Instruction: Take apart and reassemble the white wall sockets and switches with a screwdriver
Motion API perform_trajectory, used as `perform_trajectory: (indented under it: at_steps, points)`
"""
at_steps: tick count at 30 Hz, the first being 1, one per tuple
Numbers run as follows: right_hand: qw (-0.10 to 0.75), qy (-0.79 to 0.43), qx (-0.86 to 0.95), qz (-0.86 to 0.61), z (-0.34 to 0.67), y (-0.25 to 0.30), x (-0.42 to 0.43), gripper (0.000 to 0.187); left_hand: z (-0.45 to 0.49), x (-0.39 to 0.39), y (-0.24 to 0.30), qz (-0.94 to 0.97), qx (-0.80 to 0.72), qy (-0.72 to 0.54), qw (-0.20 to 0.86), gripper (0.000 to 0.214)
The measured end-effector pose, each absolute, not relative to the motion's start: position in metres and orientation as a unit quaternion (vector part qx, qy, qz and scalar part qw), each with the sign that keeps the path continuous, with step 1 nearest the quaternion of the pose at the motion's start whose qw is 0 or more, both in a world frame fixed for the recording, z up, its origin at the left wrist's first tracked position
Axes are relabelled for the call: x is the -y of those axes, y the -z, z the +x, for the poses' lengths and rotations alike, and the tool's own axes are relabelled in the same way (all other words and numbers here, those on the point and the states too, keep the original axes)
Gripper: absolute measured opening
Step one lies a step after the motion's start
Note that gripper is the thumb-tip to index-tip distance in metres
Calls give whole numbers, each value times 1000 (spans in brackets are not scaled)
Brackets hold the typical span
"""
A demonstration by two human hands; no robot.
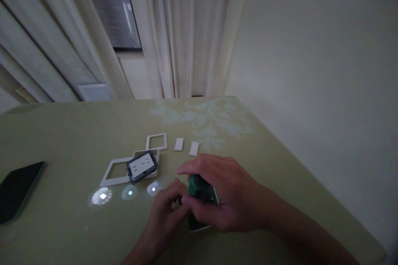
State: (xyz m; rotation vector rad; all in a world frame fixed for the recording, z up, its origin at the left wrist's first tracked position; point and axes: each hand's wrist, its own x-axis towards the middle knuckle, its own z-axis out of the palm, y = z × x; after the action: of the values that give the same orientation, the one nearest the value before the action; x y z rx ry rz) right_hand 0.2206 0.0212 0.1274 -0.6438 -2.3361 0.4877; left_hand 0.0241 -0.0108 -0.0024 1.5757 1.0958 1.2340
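My right hand [224, 192] is curled around a green-handled tool [196, 185], probably a screwdriver, held upright over a white-edged switch or socket part [199, 225] lying on the table. My left hand [166, 211] sits just left of it, fingers closed and pressing on that part; what they pinch is hidden. Beyond my hands lies a dark socket module with a white face [141, 167], resting on white frames [115, 172].
A square white frame [156, 141] and two small white plates [179, 144] [194, 148] lie farther back on the green tablecloth [62, 132]. A dark phone [17, 190] lies at far left. Curtains, a window and a wall stand behind; the table's edge runs along the right.
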Motion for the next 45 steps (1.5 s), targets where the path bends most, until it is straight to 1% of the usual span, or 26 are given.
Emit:
perform_trajectory:
  at_steps: [3, 6, 9, 12, 18, 23, 28, 34, 37, 38, 39, 42, 43, 44, 45]
  points:
    - [316, -210, 898, -222, 221, -127, -22, 33, 24, 11, 7, 616, -455, -504, 399, 24]
    - [321, -205, 896, -229, 222, -127, -22, 34, 22, 11, 6, 630, -430, -493, 418, 21]
    - [322, -206, 891, -245, 223, -128, -21, 35, 20, 10, 3, 630, -422, -485, 435, 29]
    - [311, -225, 892, -239, 223, -129, -22, 35, 20, 7, 3, 614, -439, -497, 429, 33]
    - [302, -223, 890, -258, 224, -134, -21, 36, 20, 5, 0, 596, -407, -506, 473, 33]
    - [291, -223, 893, -262, 225, -136, -18, 42, 20, 6, 1, 582, -417, -509, 478, 37]
    - [295, -229, 891, -258, 226, -135, -18, 44, 21, 8, -3, 576, -425, -502, 485, 38]
    - [309, -215, 890, -256, 227, -135, -18, 42, 16, 8, 1, 585, -418, -493, 490, 31]
    - [350, -190, 878, -267, 230, -136, -18, 42, 9, 6, 5, 639, -431, -453, 449, 22]
    - [369, -178, 871, -272, 232, -136, -19, 43, 6, 6, 6, 668, -439, -432, 418, 25]
    - [387, -167, 862, -280, 233, -137, -19, 42, 5, 6, 6, 697, -448, -408, 384, 36]
    - [431, -137, 836, -312, 238, -140, -19, 40, 5, 9, 8, 763, -460, -328, 314, 83]
    - [440, -128, 828, -323, 240, -141, -19, 40, 6, 10, 10, 777, -460, -305, 303, 92]
    - [447, -119, 822, -332, 242, -143, -18, 40, 8, 12, 11, 787, -459, -285, 296, 95]
    - [451, -110, 818, -340, 244, -146, -17, 40, 9, 14, 11, 794, -459, -270, 293, 93]
